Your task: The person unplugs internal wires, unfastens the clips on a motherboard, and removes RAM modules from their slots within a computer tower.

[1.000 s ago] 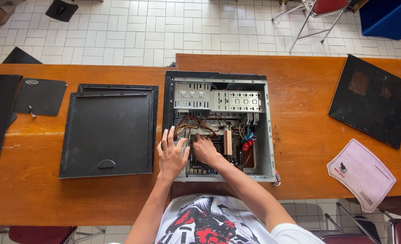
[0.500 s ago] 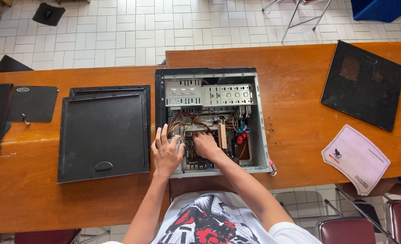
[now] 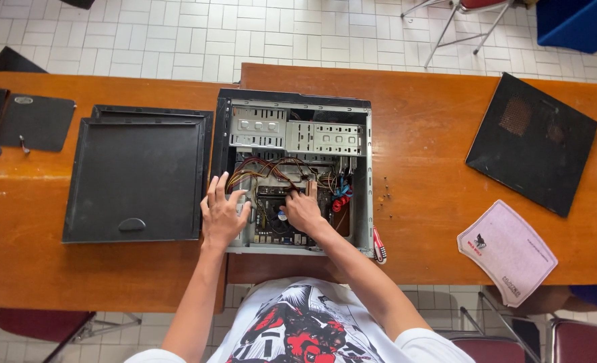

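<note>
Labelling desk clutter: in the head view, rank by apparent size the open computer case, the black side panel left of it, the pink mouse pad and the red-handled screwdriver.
Largest to smallest:
1. Open computer case and black side panel: look about alike, not ranked.
2. Pink mouse pad.
3. Red-handled screwdriver, smallest.

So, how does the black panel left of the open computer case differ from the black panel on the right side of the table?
The left panel lies square to the table edge, close beside the computer case; the right panel lies turned at an angle, well apart from it. The left panel shows a raised rim and a small handle recess; the right panel shows two mesh vent patches. Both are black, flat and untouched by the hands.
</note>
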